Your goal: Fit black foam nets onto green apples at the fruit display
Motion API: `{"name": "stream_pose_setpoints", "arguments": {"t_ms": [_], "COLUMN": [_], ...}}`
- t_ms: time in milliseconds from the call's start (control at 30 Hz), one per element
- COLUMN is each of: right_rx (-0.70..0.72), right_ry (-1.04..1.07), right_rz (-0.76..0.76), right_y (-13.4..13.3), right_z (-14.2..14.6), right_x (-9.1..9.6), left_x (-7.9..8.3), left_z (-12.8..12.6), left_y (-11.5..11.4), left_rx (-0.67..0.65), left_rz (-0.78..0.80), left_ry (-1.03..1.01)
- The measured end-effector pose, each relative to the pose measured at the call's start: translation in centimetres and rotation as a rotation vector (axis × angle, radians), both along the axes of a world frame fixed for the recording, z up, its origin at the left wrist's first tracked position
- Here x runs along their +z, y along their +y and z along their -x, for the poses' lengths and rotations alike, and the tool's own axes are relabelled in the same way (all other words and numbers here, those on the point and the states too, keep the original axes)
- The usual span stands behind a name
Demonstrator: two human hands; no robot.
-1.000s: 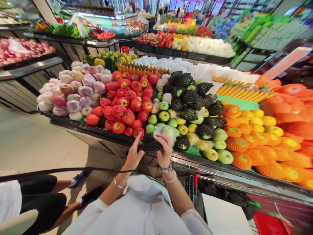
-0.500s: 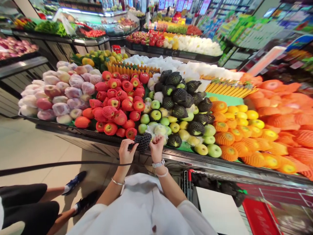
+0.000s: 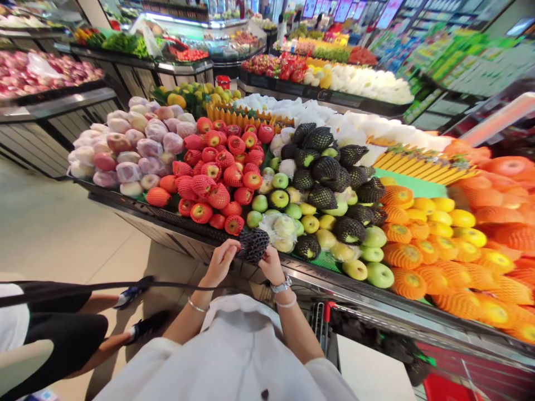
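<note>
A black foam net sleeve (image 3: 253, 245) is held between both hands at the front rim of the fruit stand (image 3: 334, 281). My left hand (image 3: 221, 262) pinches its left end and my right hand (image 3: 271, 265) grips its right end. Both hands are closed on it. Right behind the sleeve lie green apples in clear wrap (image 3: 282, 231), and red apples in red nets (image 3: 217, 184) lie to the left. Whether a fruit sits inside the sleeve cannot be seen.
Black-netted green apples (image 3: 326, 172), orange-netted fruit (image 3: 418, 245) and pale wrapped apples (image 3: 125, 150) fill the stand. A trolley handle (image 3: 330, 323) stands at my right. Another person's legs and shoes (image 3: 137, 328) are on the floor to my left. More produce stands lie behind.
Both hands have kept the black net sleeve and worked it between them, first stretched flat, now bunched. The view has swung slightly; the sleeve sits a little lower against the stand's rim.
</note>
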State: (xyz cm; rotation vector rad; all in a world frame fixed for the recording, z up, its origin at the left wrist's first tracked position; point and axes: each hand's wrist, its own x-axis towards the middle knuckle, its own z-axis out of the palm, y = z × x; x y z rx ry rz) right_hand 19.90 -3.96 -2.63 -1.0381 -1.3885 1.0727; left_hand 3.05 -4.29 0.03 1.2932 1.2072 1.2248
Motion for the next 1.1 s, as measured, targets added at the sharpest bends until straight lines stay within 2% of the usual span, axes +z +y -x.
{"name": "stream_pose_setpoints", "arguments": {"t_ms": [67, 133, 200, 233, 367, 467, 600, 667, 733, 800, 867, 1000, 1100], "right_rx": [0.042, 0.123, 0.210, 0.236, 0.264, 0.264, 0.062, -0.054, -0.242, -0.496, -0.691, -0.840, -1.011], "right_ry": [-0.018, -0.067, -0.118, -0.128, -0.022, 0.129, 0.305, 0.341, 0.330, 0.262, 0.162, -0.003, -0.105], "right_rz": [-0.040, -0.103, -0.164, -0.177, -0.087, 0.064, 0.193, 0.186, 0.132, 0.069, 0.028, -0.006, -0.023], "right_y": [-0.2, -0.4, -0.5, -0.5, -0.8, -1.1, -1.4, -1.4, -1.0, -0.4, 0.2, 0.4, -0.8], "right_z": [0.0, -0.1, 0.0, 0.0, -0.2, -0.4, -0.8, -1.7, -3.3, -5.8, -8.9, -15.4, -20.2], "right_x": [0.2, 0.6, 0.9, 1.0, 1.2, 1.6, 1.9, 1.8, 1.5, 1.4, 1.4, 1.4, 1.3], "left_x": [0.2, 0.3, 0.5, 0.7, 0.9, -0.1, -2.8, -3.8, -4.3, -4.1, -3.6, -2.4, -3.2], "left_z": [0.5, 1.1, 1.6, 1.8, 1.6, 1.1, 0.3, -0.4, -1.1, -1.7, -2.0, -1.2, 0.4], "left_y": [-0.1, 0.1, 0.4, 0.5, 0.7, 0.8, 1.3, 1.8, 2.3, 2.9, 3.4, 4.1, 4.4], "left_rx": [-0.050, -0.214, -0.379, -0.414, -0.350, -0.302, -0.174, -0.135, -0.102, -0.053, 0.011, 0.099, 0.154], "left_rz": [0.111, 0.208, 0.210, 0.165, -0.078, -0.142, -0.042, 0.070, 0.153, 0.180, 0.197, 0.290, 0.401], "left_ry": [-0.060, -0.061, 0.005, 0.048, 0.149, 0.110, -0.098, -0.238, -0.410, -0.603, -0.757, -0.935, -1.104]}}
